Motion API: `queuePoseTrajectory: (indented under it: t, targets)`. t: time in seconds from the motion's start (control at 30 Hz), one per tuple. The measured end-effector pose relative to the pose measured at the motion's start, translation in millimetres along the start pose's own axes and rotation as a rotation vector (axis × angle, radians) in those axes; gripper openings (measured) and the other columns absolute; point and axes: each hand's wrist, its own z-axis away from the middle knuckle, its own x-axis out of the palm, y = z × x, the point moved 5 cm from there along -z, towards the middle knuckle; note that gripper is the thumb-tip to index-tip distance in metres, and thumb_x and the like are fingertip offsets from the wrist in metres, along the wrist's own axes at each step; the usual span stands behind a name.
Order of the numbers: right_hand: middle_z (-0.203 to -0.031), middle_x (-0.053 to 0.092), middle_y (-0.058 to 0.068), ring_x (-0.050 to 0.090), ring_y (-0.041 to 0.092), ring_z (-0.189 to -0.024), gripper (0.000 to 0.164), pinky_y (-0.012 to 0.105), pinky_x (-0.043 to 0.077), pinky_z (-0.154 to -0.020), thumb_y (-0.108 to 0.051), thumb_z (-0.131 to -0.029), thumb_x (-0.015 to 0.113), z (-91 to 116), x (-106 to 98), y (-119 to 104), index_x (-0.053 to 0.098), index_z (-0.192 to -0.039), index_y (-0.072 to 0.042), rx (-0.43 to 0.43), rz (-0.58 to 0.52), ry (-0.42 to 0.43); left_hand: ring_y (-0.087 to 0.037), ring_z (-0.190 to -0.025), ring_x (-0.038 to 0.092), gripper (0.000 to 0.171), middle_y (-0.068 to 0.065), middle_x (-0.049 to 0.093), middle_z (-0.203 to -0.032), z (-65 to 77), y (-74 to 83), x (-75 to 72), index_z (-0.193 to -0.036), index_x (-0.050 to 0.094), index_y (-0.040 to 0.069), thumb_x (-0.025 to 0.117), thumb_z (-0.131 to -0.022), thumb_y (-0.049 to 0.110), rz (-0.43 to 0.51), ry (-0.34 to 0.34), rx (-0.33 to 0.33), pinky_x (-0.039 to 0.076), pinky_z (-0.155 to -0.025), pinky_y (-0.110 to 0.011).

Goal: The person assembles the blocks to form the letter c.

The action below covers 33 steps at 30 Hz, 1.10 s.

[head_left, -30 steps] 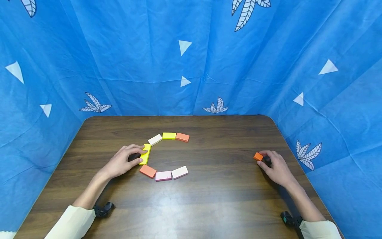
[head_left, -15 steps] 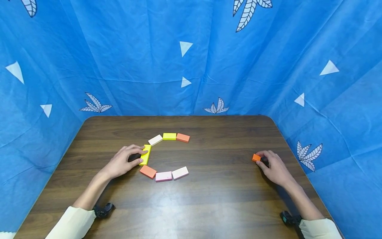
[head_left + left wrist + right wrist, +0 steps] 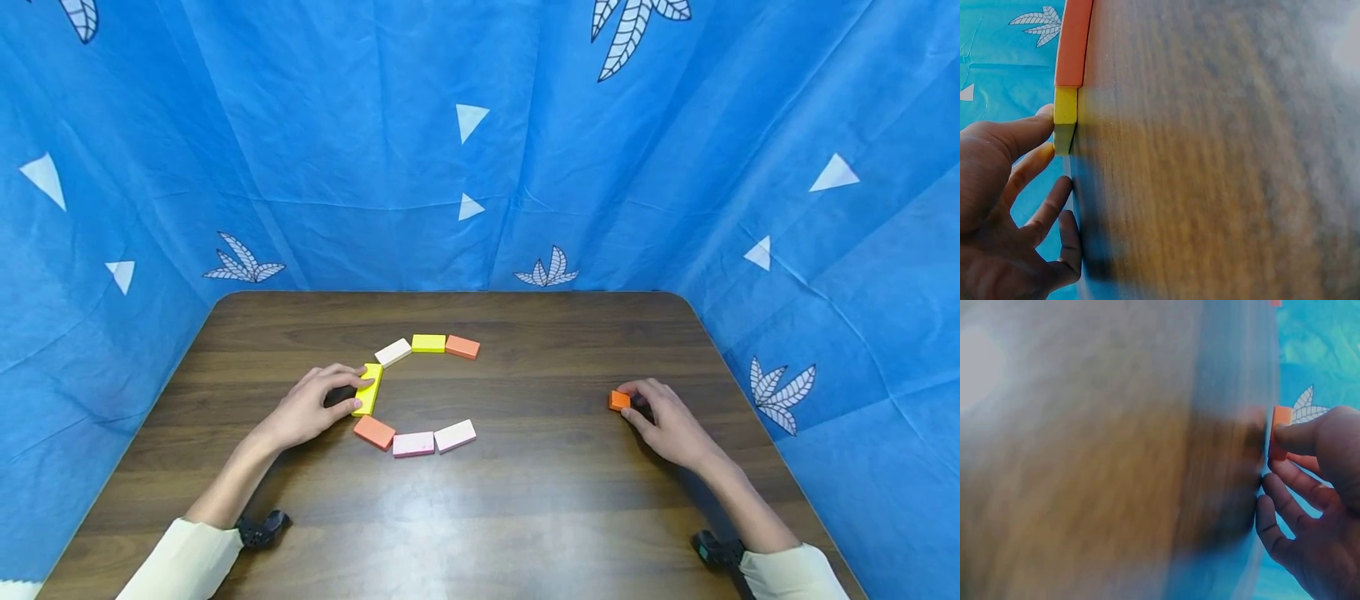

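My left hand [image 3: 309, 408] holds a flat yellow block [image 3: 368, 392] on the tabletop, its thumb and fingertips on that block. An orange block [image 3: 374, 432] adjoins the near end of the yellow one; in the left wrist view this orange block [image 3: 1074, 44] stands out in front of the yellow block [image 3: 1065, 115]. Far to the right, my right hand [image 3: 670, 423] pinches a small-looking orange block [image 3: 618, 401] between thumb and fingers. The right wrist view shows the thumb across this orange block [image 3: 1281, 432], with the other fingers loosely bent below it.
From the yellow block a curve of blocks opens rightward. Its far arm has a cream block [image 3: 393, 352], a yellow block [image 3: 428, 343] and an orange block [image 3: 462, 347]; its near arm includes a pink block [image 3: 413, 444] and a white block [image 3: 455, 436]. Blue curtains [image 3: 420, 150] surround the wooden table [image 3: 540, 500].
My right hand has slid leftward with the orange block, closer to the curve of blocks. The left hand stays on the yellow block, and the curve keeps its shape.
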Motion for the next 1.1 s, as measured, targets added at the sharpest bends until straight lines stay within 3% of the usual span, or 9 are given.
queuePoseTrajectory:
  t: [1.1]
  targets:
    - [-0.123, 0.07, 0.006, 0.063, 0.024, -0.108, 0.031, 0.051, 0.053, -0.094, -0.007, -0.102, 0.073, -27.1, 30.2, -45.3, 0.069, -0.132, -0.012, -0.1, -0.041, -0.091, -0.041, -0.132, 0.058, 0.032, -0.013, 0.067, -0.149, -0.3, 2.4, -2.8, -0.132, 0.077, 0.018, 0.078, -0.101, 0.021, -0.01, 0.0, 0.017, 0.047, -0.106, -0.067]
